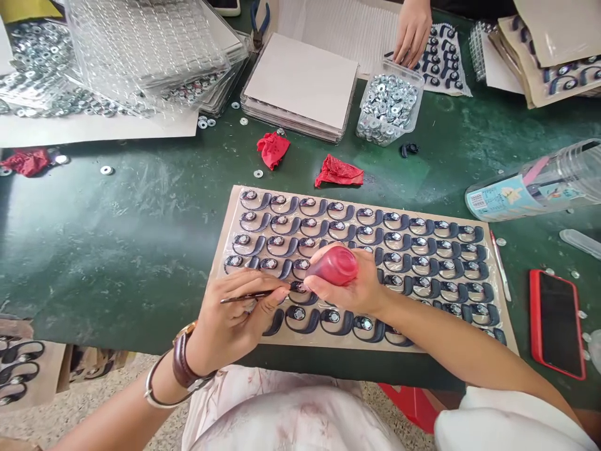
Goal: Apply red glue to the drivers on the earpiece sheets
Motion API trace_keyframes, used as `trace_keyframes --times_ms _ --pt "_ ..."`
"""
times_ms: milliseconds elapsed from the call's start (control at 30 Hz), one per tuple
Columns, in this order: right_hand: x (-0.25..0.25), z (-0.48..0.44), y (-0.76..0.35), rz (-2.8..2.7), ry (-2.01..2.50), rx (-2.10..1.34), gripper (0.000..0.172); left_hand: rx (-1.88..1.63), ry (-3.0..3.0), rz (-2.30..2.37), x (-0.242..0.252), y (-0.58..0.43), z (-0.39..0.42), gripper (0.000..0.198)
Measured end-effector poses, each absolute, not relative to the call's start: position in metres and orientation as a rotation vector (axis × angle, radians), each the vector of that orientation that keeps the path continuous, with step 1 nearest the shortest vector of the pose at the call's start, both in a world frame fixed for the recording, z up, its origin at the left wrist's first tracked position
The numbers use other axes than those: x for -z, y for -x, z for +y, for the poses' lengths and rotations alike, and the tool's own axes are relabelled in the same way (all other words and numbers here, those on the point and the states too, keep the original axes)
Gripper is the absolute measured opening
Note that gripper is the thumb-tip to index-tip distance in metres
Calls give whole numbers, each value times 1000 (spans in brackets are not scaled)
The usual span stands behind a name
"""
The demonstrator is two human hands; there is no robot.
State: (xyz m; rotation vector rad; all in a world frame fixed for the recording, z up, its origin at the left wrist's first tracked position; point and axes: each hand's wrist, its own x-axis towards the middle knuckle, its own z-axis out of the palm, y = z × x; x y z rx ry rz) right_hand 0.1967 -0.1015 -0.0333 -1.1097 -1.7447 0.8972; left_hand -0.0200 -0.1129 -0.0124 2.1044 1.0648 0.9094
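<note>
Working: left hand (235, 313) pinches a thin pick (248, 296); right hand (350, 288) grips a red bulb (335, 265) over the card (225, 238).
Done: washers sit in every visible hook (425, 245).
Left: unclear; hands hide the rest.

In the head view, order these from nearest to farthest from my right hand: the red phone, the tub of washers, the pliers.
From the right hand:
1. Red phone, right, near table edge.
2. Tub of washers, straight ahead.
3. Pliers, far edge, left of the tub.
</note>
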Motion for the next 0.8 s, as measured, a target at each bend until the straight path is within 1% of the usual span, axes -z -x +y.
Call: trace_keyframes --times_ms 133,233,333,467,567,667,800 --pt "26 -96 -191 -1873 1161 -827 27 -915 -2078 1113 16 21 -115 3" --pt "19 -92 -184 -1969 1251 -774 31 -938 -2086 1141 18 22 -115 4" --pt "12 -95 -182 -1959 1273 -765 31 -951 -2098 1157 19 23 -115 5" --pt "12 -116 -192 -1651 1253 -937 23 -993 -2117 1111 19 24 -124 5" --pt "21 -134 -200 -1448 1234 -1062 19 -1073 -2288 935 18 27 -142 10" --pt "31 -146 -201 -1389 1220 -1077 17 -1048 -2559 760 18 30 -160 17" --pt "37 -147 -194 -1435 1175 -1119 20 -981 -2671 718 18 30 -170 14"
